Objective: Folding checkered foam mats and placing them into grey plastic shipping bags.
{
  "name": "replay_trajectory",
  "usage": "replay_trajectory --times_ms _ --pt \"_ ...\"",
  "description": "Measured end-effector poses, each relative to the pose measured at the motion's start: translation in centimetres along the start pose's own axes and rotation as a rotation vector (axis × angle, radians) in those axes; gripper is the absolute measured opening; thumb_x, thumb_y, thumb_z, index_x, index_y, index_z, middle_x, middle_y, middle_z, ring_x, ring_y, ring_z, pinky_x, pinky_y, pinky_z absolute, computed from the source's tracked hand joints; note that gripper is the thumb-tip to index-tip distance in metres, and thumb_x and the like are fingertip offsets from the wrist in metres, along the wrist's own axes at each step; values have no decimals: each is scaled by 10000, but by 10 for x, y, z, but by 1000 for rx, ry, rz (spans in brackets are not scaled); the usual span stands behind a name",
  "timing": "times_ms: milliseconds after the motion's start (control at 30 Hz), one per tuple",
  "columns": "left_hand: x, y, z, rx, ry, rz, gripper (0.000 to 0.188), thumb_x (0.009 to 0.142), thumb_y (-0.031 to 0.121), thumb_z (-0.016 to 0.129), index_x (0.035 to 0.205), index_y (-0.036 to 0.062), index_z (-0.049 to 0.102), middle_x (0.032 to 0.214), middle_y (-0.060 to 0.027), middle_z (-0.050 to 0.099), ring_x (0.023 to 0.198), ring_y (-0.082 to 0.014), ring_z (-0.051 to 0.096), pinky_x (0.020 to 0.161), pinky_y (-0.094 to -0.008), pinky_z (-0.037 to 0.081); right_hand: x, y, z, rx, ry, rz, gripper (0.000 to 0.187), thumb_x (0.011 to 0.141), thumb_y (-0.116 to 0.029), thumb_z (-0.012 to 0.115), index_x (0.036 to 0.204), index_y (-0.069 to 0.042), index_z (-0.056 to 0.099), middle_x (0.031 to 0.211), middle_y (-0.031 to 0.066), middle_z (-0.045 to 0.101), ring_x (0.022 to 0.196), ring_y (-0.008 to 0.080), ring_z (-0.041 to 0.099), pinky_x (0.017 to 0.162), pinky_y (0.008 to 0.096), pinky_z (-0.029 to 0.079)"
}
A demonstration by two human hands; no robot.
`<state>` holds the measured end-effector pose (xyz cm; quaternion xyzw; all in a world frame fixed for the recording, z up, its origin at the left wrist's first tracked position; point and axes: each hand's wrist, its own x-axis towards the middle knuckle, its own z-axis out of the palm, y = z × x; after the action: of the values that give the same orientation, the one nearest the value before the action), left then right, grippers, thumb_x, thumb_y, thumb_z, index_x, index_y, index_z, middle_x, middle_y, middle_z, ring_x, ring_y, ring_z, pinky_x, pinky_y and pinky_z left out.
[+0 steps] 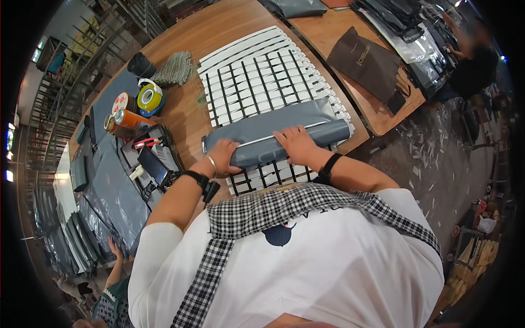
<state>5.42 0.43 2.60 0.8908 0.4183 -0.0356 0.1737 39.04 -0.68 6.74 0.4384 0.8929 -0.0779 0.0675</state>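
A folded grey plastic sheet [273, 123] lies crosswise on a white-and-black woven strip mat [254, 82]. A thin white edge runs along its fold. My left hand [220, 157] is closed on the near left part of the fold. To its right, my right hand [298, 145] grips the same sheet, fingers over the top near the white edge and thumb on the near side. Both hands are on the sheet, which covers the middle of the mat. Some fingertips are too small to make out.
On the wooden table [219, 27] to the left are tape rolls [149, 98], an orange spray can [131, 119], a mesh cloth [174, 68] and a black tray [175, 156] with a phone [153, 165]. A brown bag [367, 60] lies right. Other people work at both sides.
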Motion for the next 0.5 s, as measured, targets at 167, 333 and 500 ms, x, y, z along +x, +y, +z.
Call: replay_trajectory --times_ms 167,333,500 --pt "38 -19 -41 12 -149 -199 1105 663 495 891 1523 29 377 1524 -253 433 1402 -452 417 1179 -452 363 49 41 -14 189 -293 29 946 628 -362 923 1424 -73 500 1372 140 544 1323 346 479 1080 454 417" --pt "43 -58 -38 -232 -119 -339 1197 687 674 819 1594 103 285 1579 -234 349 1446 -413 379 1201 -475 333 76 56 -37 288 -274 13 1101 579 -371 947 1508 -88 429 1513 137 434 1431 333 349 1165 455 343" --pt "43 -50 -42 -252 -133 -467 1162 706 713 787 1572 100 311 1538 -232 383 1402 -418 442 1169 -480 369 85 59 -42 261 -375 29 1215 577 -428 947 1578 -106 339 1551 152 396 1457 348 321 1205 473 264"
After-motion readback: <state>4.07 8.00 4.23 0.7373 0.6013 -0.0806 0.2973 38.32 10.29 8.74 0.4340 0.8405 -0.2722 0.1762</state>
